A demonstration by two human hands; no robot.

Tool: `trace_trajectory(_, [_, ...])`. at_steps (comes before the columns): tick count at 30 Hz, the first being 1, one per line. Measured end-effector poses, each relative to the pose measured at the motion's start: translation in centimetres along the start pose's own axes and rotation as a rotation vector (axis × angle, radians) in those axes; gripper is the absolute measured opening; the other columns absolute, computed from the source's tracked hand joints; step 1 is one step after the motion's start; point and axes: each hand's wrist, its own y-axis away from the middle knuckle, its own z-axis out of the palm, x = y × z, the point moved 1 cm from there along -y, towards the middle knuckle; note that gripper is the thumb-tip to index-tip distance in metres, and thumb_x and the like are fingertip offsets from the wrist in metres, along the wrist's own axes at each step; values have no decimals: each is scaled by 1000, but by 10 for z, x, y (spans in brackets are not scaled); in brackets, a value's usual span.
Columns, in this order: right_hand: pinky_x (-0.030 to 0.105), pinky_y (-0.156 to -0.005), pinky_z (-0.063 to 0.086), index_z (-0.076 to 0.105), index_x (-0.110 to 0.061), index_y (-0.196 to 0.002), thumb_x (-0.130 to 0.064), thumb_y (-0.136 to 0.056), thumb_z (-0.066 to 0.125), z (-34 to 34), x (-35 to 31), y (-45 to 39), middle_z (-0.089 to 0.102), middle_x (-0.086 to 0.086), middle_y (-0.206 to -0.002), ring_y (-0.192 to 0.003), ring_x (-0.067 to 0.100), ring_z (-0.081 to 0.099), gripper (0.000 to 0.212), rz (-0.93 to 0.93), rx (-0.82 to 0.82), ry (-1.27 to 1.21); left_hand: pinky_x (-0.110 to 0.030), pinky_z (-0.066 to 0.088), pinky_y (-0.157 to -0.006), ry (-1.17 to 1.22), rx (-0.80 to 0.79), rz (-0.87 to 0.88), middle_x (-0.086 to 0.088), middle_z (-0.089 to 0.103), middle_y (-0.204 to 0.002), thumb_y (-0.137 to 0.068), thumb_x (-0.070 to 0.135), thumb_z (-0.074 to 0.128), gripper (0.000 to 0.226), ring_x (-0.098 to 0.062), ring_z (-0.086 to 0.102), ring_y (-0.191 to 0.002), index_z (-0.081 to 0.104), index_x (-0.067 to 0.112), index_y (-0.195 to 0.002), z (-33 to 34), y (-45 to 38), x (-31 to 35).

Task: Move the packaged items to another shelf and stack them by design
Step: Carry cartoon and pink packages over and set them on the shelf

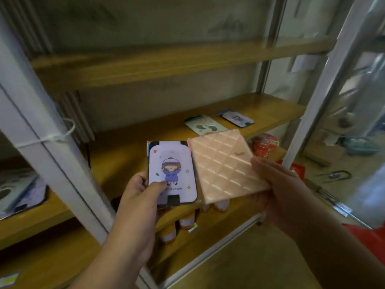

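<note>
Wooden shelf (260, 109) holds two packets; left hand (135, 197) pinches a cartoon packet (173, 172), right hand (277, 184) grips a pink quilted packet (223, 163); both look light, stiff, slippery; edges suit gripping.

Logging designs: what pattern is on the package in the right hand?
Peach-pink package, diamond-quilted; clearest in the head view.

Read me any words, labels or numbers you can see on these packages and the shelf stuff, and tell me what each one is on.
Nothing reads clearly.
Cartoon-girl package in the left hand: a short line under the figure, too small to read.
Pink quilted package in the right hand: a small gold mark, blurred.
Red packet: light printing, blurred.
Green package and purple package on the shelf: no legible text.
</note>
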Motion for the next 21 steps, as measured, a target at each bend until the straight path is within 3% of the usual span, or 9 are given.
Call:
trace_trajectory(2, [33,-66,62,83,-20,-91,-29,-85,69,-11,-11,-24,80,7,-91,-83,21,77,18,-14,23,22,-32,61,-55,18,-11,-11,-3,81,-90,-95,17,63,18,-20,78,-77,65,24,-112,19,-29,-1])
trace_trajectory(5, [33,-68,61,81,-17,-97,-30,-84,70,-25,-30,-60,79,9,-98,-88,23,77,22,-30,38,67,-38,62,-66,33,2,-23,-1,80,-91,-95,16,64,18,-21,78,-82,65,25,-111,47,-75,-2])
trace_trajectory(8, [34,-71,61,82,-20,-94,-29,-80,70,-39,-47,-96,78,9,-99,-93,26,76,20,-38,61,92,-33,60,-57,23,-3,-35,1,80,-87,-97,13,61,18,-18,78,-78,65,24,-111,76,-115,-2])
trace_trajectory(13, [29,-63,61,81,-17,-78,-27,-74,71,-74,-61,-150,78,6,-83,-80,23,77,15,-30,157,137,-30,59,-54,-20,-12,-32,3,80,-88,-97,12,59,20,-16,77,-78,64,25,-112,110,-167,-5])
trace_trajectory(21, [35,-68,62,73,-9,-107,-31,-79,71,-140,-67,-249,78,11,-95,-87,25,77,36,10,204,142,-25,59,-54,-50,86,-29,8,79,-87,-96,12,60,21,-12,76,-78,65,26,-111,154,-212,-21])
